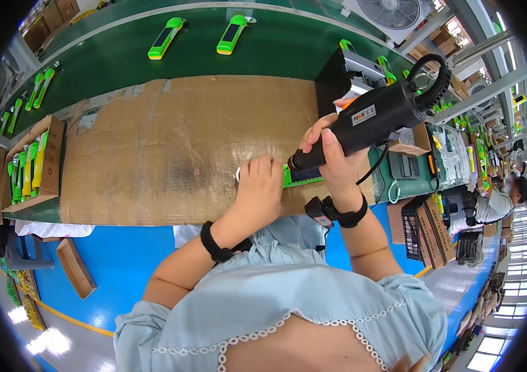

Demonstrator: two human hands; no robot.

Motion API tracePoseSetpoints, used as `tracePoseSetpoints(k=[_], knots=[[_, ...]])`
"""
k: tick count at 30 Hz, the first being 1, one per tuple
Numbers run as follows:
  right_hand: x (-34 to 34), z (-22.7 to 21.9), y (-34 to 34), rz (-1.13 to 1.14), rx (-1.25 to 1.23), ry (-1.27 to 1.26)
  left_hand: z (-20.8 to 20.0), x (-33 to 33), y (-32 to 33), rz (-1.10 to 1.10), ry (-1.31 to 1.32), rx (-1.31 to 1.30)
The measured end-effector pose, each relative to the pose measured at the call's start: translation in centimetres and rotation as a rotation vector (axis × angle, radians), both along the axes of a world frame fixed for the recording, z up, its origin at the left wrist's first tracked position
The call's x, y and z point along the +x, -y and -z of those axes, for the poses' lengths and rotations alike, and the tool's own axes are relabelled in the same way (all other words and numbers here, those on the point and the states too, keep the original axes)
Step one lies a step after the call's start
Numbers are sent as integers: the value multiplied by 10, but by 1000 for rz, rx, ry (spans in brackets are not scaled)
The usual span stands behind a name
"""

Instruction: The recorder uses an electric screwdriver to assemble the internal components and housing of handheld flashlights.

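My right hand (341,158) is wrapped round a black electric screwdriver (375,118), tilted with its tip down at the left and its cable looping at the top. The tip meets or hovers just over a green flashlight (302,176) with a dark panel, lying on the cardboard sheet (151,149); contact cannot be made out. My left hand (259,189) is closed over the flashlight's left end, pressing it to the cardboard. A small white round part shows beside those fingers. Both wrists wear black straps.
Two green flashlights (165,38) lie on the green belt beyond the cardboard. A carton (52,162) of several flashlights stands at the left. A black-and-silver box (338,77) stands behind the screwdriver. Farther right are a scale (403,166), crates and a seated person (499,201).
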State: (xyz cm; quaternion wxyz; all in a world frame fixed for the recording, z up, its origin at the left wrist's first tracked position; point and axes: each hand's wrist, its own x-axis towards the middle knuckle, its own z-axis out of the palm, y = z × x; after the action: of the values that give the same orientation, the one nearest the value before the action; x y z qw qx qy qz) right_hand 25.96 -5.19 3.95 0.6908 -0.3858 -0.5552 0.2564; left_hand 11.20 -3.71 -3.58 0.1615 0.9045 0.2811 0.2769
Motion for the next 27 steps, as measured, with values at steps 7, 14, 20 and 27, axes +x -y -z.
tracePoseSetpoints(k=[7,14,20,27], knots=[[-11,-4,-7,-34,-30,-39,5,3,-3,4,38,-24],[-11,3,-6,26,-56,80,2,4,-2,6,-8,-55],[-5,-19,15,125,71,-50,1,3,1,-29,-98,95],[44,-65,75,519,222,-27,2,-27,-3,121,19,64]])
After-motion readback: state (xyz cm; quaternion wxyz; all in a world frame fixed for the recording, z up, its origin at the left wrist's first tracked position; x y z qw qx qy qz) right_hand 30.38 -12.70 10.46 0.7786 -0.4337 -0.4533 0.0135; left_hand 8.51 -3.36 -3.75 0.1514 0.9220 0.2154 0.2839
